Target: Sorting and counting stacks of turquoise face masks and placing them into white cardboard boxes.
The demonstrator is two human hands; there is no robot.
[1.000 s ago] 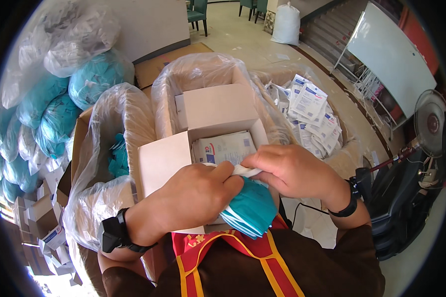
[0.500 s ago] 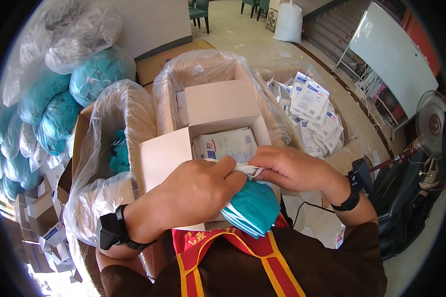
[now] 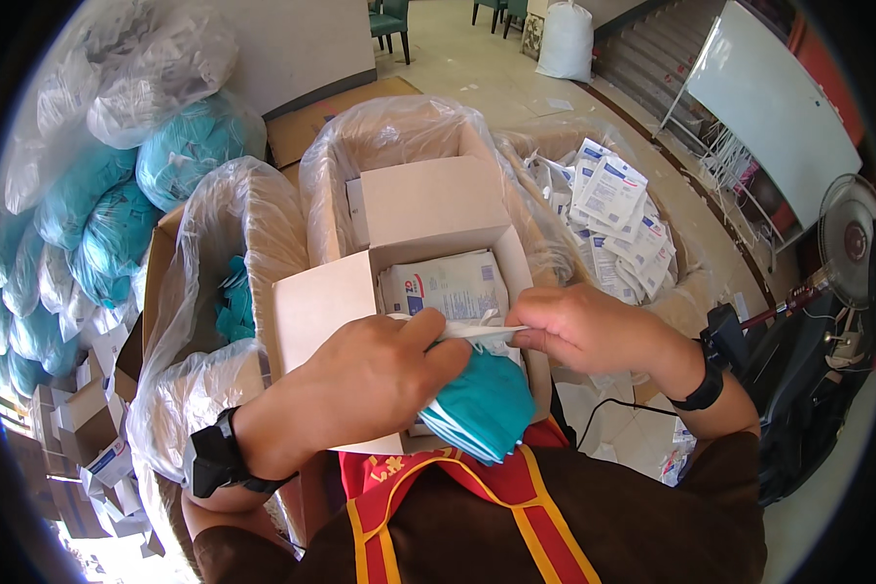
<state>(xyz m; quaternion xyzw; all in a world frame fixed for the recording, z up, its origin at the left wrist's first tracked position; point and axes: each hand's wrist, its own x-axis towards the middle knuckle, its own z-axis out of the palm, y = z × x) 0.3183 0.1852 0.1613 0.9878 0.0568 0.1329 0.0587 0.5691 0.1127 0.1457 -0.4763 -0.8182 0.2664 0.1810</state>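
Note:
A folded stack of teal fabric [image 3: 487, 401] with pale edges hangs below my hands, over the near side of an open cardboard box [image 3: 313, 310]. A white strip [image 3: 479, 332] runs across the top of the stack. My left hand [image 3: 365, 375] is closed around the left end of the strip and the stack's upper left edge; its fingertips are partly hidden. Pinched between thumb and fingers of my right hand [image 3: 589, 329] is the strip's other end, drawn fairly taut. Flat white printed packets [image 3: 457, 278] lie inside the box beneath.
Left, a plastic-lined carton [image 3: 200, 292] holds teal pieces [image 3: 234, 310]. Another lined carton [image 3: 399, 127] stands behind the box. White packets [image 3: 618, 200] fill a carton at right. Bags of teal material [image 3: 117, 229] are piled far left. A fan [image 3: 850, 238] and whiteboard [image 3: 774, 107] stand right.
My right hand has moved slightly right, away from my left, and the white strip between them is longer and straighter. The teal stack has shifted a little left.

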